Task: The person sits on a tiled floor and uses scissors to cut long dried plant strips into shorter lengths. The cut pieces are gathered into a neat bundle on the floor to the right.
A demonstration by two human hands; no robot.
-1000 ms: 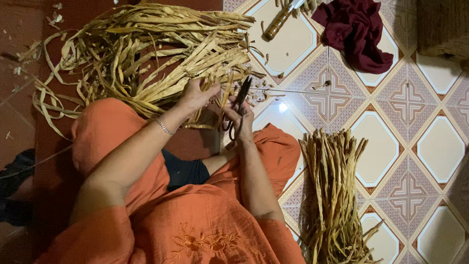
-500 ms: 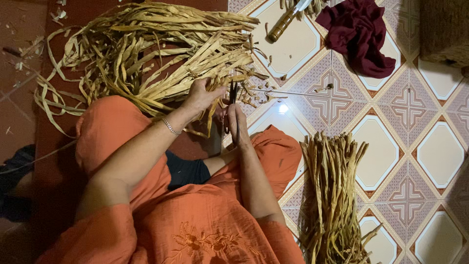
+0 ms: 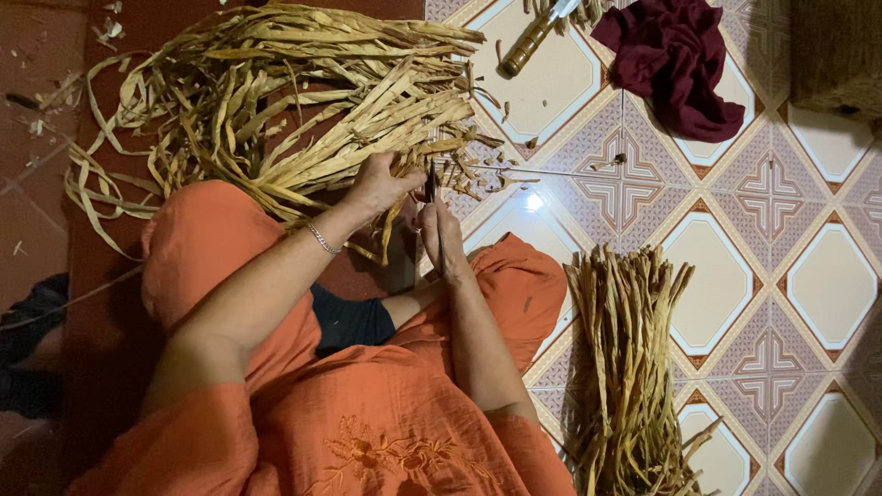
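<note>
I sit on the floor in orange clothes with a big loose heap of dried tan plant strips [image 3: 276,101] in front of my knees. My left hand [image 3: 381,184], with a thin bracelet at the wrist, grips a few strips at the near edge of the heap. My right hand [image 3: 439,228] is closed on a thin dark blade [image 3: 430,182] that points up and away from me, right beside my left hand's fingers. Small strip scraps [image 3: 478,174] lie just past the blade's tip.
A tidy bundle of strips [image 3: 629,358] lies on the patterned tile floor [image 3: 781,276] to my right. A dark red cloth [image 3: 675,60] and a wooden-handled tool [image 3: 533,41] lie at the far right. A woven basket corner [image 3: 841,55] sits at the top right.
My right hand has drawn the blade from a tilt to nearly upright, close to my left hand. My left hand has shifted slightly on the strips.
</note>
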